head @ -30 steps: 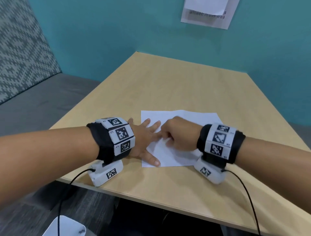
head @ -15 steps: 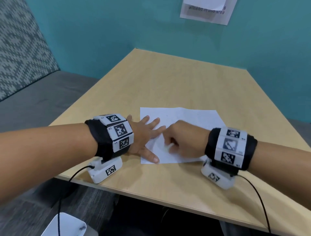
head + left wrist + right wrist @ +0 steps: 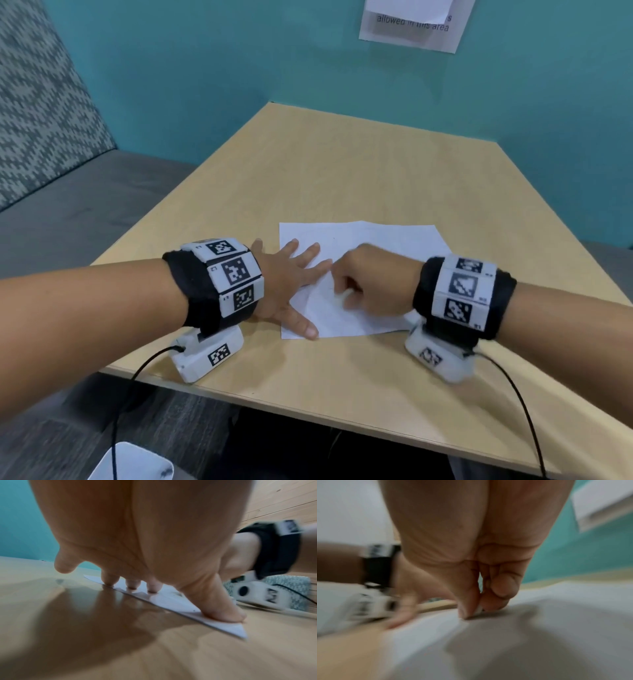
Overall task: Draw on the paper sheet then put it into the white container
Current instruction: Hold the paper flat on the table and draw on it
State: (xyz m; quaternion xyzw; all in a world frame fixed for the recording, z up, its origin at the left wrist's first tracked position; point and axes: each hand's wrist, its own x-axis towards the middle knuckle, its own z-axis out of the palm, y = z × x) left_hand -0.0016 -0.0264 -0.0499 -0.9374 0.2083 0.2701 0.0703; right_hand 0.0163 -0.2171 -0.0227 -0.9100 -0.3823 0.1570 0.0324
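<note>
Wooden table (image 3: 342,178), teal wall (image 3: 239,51) behind

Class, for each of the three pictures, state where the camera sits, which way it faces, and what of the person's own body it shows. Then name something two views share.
Head: worn on the head, facing forward and down at the table; both forearms, left hand, right hand.
Left wrist: under the left wrist, looking along the palm; fingertips press the paper sheet.
Right wrist: under the right wrist, blurred; fingers pinch a small white drawing tool.
Shared: all show the paper sheet; each wrist view shows the other hand's wristband.
</note>
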